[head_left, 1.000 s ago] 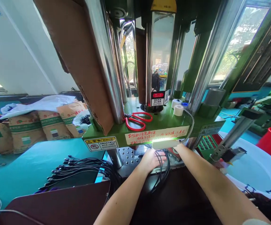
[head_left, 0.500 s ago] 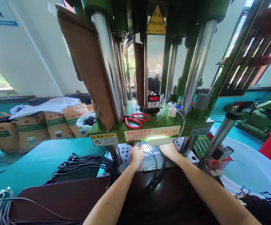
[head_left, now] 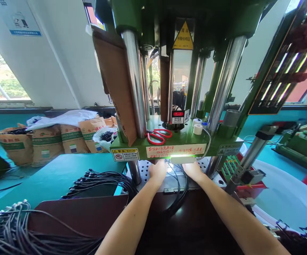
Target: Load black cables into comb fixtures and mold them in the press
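Both my hands reach into the gap under the green upper plate (head_left: 143,153) of a press. My left hand (head_left: 158,170) is curled closed at the left of the metal mould (head_left: 171,183), and whatever its fingers hold is hidden. On the other side, my right hand (head_left: 193,170) has its fingers out of sight behind the lit white lamp (head_left: 182,160). Several black cables (head_left: 181,198) run out of the mould between my hands and droop over the dark table edge. Red-handled scissors (head_left: 157,137) lie on the upper plate above my left hand.
Bundles of black cables (head_left: 100,180) and grey cables (head_left: 10,226) lie on the left. Steel columns (head_left: 134,85) flank the gap, with a cardboard sheet (head_left: 116,85) against the left one. A control panel (head_left: 230,166) stands right. Paper sacks (head_left: 47,143) stand behind.
The view has shifted a little to the left, so the press appears farther right. My left hand sits slightly deeper under the plate; my right hand stays in nearly the same place.
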A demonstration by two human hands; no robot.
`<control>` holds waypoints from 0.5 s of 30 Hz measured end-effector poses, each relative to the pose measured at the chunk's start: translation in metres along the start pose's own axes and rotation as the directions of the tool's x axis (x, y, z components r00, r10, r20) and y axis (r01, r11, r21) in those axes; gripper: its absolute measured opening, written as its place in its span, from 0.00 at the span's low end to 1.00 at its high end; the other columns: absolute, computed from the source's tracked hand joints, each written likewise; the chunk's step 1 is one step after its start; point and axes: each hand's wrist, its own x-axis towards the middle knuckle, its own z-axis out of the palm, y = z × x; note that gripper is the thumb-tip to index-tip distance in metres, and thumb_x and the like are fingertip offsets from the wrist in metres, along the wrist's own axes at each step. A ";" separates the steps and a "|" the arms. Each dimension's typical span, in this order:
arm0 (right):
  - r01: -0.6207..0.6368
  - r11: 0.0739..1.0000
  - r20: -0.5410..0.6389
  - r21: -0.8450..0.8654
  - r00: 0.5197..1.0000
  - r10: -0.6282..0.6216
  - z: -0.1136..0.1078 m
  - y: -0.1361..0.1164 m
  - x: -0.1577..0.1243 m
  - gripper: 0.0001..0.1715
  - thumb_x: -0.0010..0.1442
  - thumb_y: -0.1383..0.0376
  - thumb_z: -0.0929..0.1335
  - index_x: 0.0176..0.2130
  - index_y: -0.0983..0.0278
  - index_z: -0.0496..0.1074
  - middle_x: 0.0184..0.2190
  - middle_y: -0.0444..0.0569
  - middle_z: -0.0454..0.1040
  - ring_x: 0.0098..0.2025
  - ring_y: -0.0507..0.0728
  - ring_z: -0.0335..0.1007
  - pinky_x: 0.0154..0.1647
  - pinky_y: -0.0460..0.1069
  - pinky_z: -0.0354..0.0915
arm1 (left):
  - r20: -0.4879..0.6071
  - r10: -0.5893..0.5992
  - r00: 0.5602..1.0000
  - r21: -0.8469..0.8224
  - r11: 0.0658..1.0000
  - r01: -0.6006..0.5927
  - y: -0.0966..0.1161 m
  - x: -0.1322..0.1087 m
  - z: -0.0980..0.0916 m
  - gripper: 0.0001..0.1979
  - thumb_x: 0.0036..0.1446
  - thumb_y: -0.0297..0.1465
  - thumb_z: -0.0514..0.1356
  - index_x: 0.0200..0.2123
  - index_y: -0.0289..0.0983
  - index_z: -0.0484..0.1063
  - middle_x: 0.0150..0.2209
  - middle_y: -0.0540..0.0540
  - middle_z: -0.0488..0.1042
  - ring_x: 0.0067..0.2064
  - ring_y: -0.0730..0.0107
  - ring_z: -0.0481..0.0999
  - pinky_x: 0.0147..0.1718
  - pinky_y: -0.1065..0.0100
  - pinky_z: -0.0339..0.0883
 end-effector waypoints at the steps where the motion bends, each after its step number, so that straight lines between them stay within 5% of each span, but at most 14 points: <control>1: 0.002 1.000 -0.015 -0.006 1.000 -0.002 -0.003 -0.003 -0.001 0.20 0.62 0.67 0.55 0.46 0.68 0.70 0.42 0.59 0.73 0.43 0.60 0.69 0.42 0.52 0.62 | -0.018 0.023 1.000 0.013 1.000 -0.022 0.004 -0.001 0.000 0.17 0.56 0.35 0.47 0.43 0.35 0.69 0.41 0.35 0.72 0.47 0.51 0.68 0.45 0.57 0.58; 15: 0.009 0.999 -0.048 -0.035 0.999 -0.011 0.002 -0.018 0.009 0.10 0.60 0.70 0.61 0.40 0.69 0.69 0.40 0.52 0.71 0.42 0.56 0.67 0.44 0.55 0.62 | -0.070 0.157 0.985 0.053 0.987 -0.153 0.002 0.010 0.020 0.14 0.51 0.22 0.48 0.37 0.29 0.71 0.35 0.32 0.72 0.42 0.54 0.71 0.43 0.59 0.61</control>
